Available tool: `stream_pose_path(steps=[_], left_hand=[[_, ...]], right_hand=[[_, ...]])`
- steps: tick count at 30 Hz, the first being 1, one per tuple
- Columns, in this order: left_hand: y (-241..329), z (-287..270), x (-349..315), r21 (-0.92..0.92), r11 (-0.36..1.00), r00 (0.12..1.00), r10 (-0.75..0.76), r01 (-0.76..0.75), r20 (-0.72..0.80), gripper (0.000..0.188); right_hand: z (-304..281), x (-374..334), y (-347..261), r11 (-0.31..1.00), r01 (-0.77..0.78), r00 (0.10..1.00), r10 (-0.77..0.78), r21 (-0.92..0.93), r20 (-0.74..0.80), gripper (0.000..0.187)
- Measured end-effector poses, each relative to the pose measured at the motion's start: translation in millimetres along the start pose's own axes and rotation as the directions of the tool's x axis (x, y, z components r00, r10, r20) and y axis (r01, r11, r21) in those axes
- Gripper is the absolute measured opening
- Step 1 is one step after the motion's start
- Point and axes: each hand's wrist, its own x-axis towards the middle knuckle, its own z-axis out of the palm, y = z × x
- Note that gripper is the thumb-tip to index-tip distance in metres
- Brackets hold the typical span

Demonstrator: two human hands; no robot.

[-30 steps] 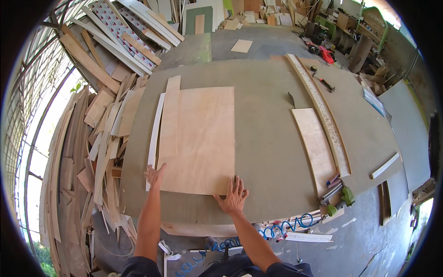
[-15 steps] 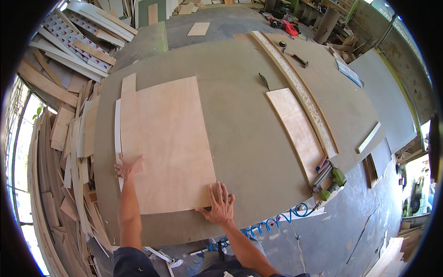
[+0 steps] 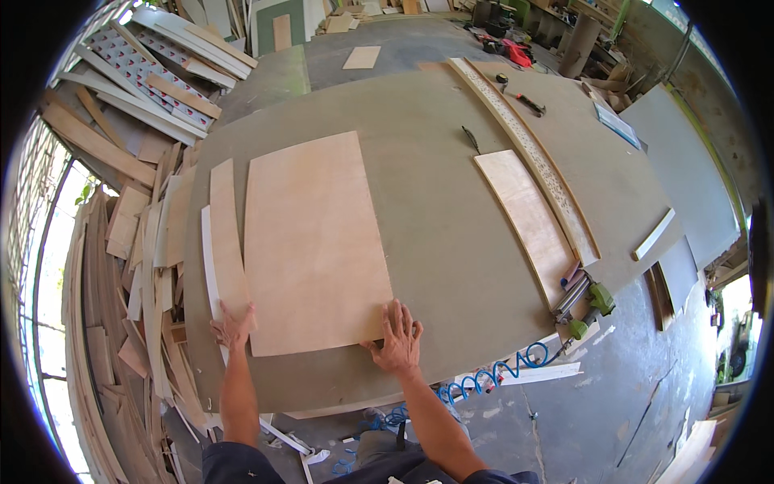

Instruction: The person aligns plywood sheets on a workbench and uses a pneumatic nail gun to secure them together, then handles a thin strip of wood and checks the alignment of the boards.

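A large pale plywood sheet [image 3: 318, 242] lies flat on the big worktable. At its near right corner rests my right hand [image 3: 397, 339], fingers stretched out and thumb along the near edge. Left of the sheet, with a gap between them, is a narrow plywood strip [image 3: 225, 230]. My left hand [image 3: 234, 324] grips the strip's near end, thumb on its right side and fingers on its left. A thin white strip [image 3: 209, 250] runs beside it on the left, partly hidden under that hand.
On the table [image 3: 451, 266] lie a smaller plywood panel [image 3: 528, 222], a long trough-shaped board [image 3: 524, 145], a tape measure [image 3: 502, 79] and a green nail gun [image 3: 592, 302] with a coiled blue hose [image 3: 492, 377]. Offcuts [image 3: 149, 266] crowd the left side.
The narrow strip, which overlapped the sheet's left part, has moved left and toward me, off the sheet. The sheet's left edge now shows. My right hand stays at the corner.
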Motion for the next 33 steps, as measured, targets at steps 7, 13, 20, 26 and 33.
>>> stream_pose_path(steps=[7,13,20,26,33], left_hand=[[-37.8,-5.5,-45.7,-0.019,1.0,0.998,0.003,-0.002,0.057,0.113],[-49.3,-7.9,-81.9,-0.01,1.0,0.995,0.017,-0.016,0.096,0.103],[-51.1,16.9,-88.3,0.083,0.969,0.969,0.24,-0.235,-0.056,0.07],[-57.6,37.3,-72.6,0.06,0.933,0.93,0.358,-0.354,-0.086,0.061],[-35.1,55.9,-61.1,-0.088,0.963,0.934,0.22,-0.254,-0.283,0.069]], right_hand=[[11.2,-3.0,10.6,1.0,-0.002,0.994,-0.001,-0.026,-0.108,0.082],[7.7,5.5,29.7,0.994,-0.021,0.985,0.002,-0.109,-0.171,0.078],[8.9,23.2,44.8,0.99,0.025,0.973,-0.057,-0.141,-0.225,0.077],[2.3,34.4,53.1,0.995,0.04,0.987,-0.054,-0.091,-0.154,0.074],[13.5,57.9,33.2,0.992,-0.122,0.981,0.115,-0.032,-0.157,0.078]])
